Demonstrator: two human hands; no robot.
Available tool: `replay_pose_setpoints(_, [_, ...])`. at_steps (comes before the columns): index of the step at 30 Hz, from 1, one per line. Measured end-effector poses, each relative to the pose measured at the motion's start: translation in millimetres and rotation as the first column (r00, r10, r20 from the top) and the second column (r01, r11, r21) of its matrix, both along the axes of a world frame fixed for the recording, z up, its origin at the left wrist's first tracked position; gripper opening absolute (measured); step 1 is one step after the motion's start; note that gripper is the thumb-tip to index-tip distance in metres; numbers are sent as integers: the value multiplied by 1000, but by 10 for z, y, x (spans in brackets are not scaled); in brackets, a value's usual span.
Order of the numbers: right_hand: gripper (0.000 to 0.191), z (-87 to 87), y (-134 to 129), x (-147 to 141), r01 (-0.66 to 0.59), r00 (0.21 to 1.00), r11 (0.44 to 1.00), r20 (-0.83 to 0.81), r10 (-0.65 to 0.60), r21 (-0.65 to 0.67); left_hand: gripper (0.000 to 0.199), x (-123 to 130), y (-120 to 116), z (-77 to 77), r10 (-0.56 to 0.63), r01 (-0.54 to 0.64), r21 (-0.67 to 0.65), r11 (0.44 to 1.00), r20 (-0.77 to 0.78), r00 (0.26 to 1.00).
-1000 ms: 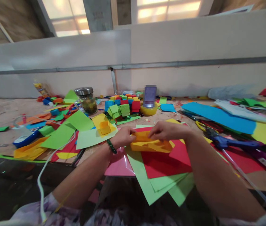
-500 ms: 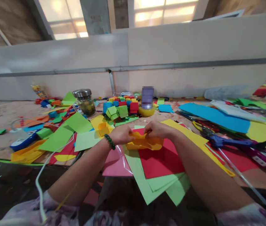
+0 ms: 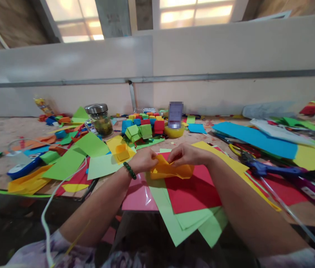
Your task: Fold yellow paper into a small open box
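Between my hands is a folded strip of yellow-orange paper (image 3: 171,172), bent into an open shape with raised sides. My left hand (image 3: 145,160), with a green bead bracelet at the wrist, pinches its left end. At its upper edge my right hand (image 3: 183,154) pinches the paper with fingertips bent down. Beneath it lie a red sheet (image 3: 192,195) and several pale green sheets (image 3: 185,227). A pink sheet (image 3: 139,195) is just left of these. Near my left hand, a small yellow paper box (image 3: 123,152) rests on a yellow sheet.
Behind my hands stand paper cubes (image 3: 146,131), a phone (image 3: 175,114) on a yellow tape roll (image 3: 174,131) and a lidded glass jar (image 3: 100,121). Pliers (image 3: 248,158) and a purple glue gun (image 3: 312,188) lie right. A white cord (image 3: 45,219) crosses the left side.
My right fingers have shifted slightly along the yellow-orange paper's upper edge, and its near side looks smoother. Both hands keep their hold, and the view has tilted slightly.
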State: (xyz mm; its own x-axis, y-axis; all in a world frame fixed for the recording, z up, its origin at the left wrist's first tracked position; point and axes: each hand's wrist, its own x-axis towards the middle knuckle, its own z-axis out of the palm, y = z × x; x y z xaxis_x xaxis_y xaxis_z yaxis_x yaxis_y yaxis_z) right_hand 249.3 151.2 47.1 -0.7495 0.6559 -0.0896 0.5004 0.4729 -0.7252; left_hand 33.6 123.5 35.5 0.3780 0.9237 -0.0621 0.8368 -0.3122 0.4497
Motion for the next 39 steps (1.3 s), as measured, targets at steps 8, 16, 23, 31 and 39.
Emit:
replay_pose_setpoints(8, [34, 41, -34, 21, 8, 1000, 1000, 19, -8, 14, 24, 19, -83, 15, -43, 42, 19, 999, 34, 999])
replay_pose_setpoints(16, [15, 32, -130, -167, 50, 997, 992, 60, -57, 114, 23, -39, -8, -26, -90, 89, 15, 996, 51, 995])
replay_pose_setpoints(23, [13, 68, -88, -37, -18, 988, 1000, 154, 19, -7, 19, -23, -45, -28, 3, 0, -24, 1000, 106, 994])
replay_pose_setpoints(31, [11, 48, -90, -78, 35, 986, 989, 155, -57, 146, 21, -71, 3, -14, -52, 143, -222, 964, 372, 927])
replay_pose_setpoints(39, [22, 7, -107, -142, 40, 983, 984, 168, -70, 174, 33, -146, -3, 58, -58, 292, -418, 860, 487, 871])
